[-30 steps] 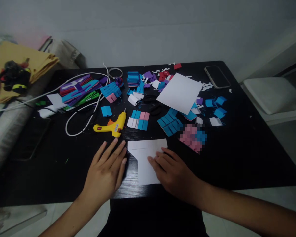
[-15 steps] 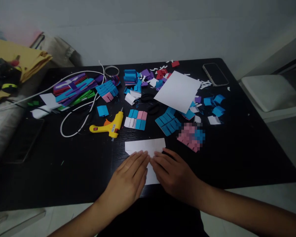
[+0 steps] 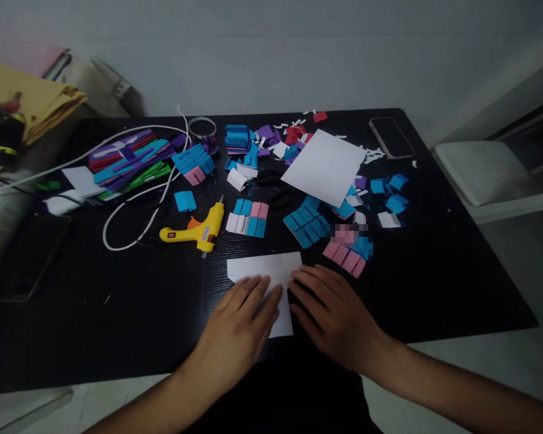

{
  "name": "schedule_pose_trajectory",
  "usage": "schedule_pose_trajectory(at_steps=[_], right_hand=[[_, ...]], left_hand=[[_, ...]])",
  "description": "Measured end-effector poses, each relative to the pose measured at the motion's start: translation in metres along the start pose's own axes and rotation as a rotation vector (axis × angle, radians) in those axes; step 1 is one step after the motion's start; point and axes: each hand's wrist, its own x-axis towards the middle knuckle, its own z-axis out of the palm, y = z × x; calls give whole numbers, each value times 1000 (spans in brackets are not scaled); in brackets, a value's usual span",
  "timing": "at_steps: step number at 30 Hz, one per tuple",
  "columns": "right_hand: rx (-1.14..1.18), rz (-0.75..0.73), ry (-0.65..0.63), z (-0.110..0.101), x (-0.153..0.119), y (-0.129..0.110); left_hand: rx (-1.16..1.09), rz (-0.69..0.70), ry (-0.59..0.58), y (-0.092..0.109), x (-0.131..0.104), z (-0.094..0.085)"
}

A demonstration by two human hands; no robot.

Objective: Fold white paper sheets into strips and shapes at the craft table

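Note:
A sheet of white paper (image 3: 282,319) lies on the black table near its front edge, with a straight top edge and a slanted upper left corner. My left hand (image 3: 239,319) rests flat across its left part, fingers stretched out and partly spread. My right hand (image 3: 330,310) touches the sheet's right edge with extended fingertips. Part of the paper is hidden under both hands. Beyond it stand folded paper squares in blue, pink and white (image 3: 256,226), a blue folded panel (image 3: 306,224) and a pink one (image 3: 345,258), partly pixelated.
A yellow glue gun (image 3: 199,231) lies left of the paper, near a looped white cable (image 3: 113,244). Paper strips (image 3: 131,158), black-handled scissors (image 3: 278,199), another white sheet (image 3: 324,167) and scraps spread behind. One phone (image 3: 391,137) lies far right; a dark flat device (image 3: 31,259) lies left.
My right hand has slid right, away from the middle of the sheet, and the gap between my hands is wider. My left fingers have spread a little. The view has shifted slightly.

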Motion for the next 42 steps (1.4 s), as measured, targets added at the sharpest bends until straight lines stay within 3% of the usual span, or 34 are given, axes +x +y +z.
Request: schedule_pose_trajectory(at_steps=[8, 18, 29, 35, 42], right_hand=[[-20, -50, -53, 6, -2, -4], [-17, -76, -15, 7, 4, -3], [-7, -85, -15, 9, 3, -2], [9, -82, 34, 14, 4, -2], [3, -87, 47, 15, 6, -3]], left_hand=[[-50, -29, 31, 0, -3, 1], [134, -79, 67, -29, -25, -18], [94, -151, 98, -34, -28, -21], [60, -195, 186, -18, -15, -15], [2, -114, 148, 8, -2, -8]])
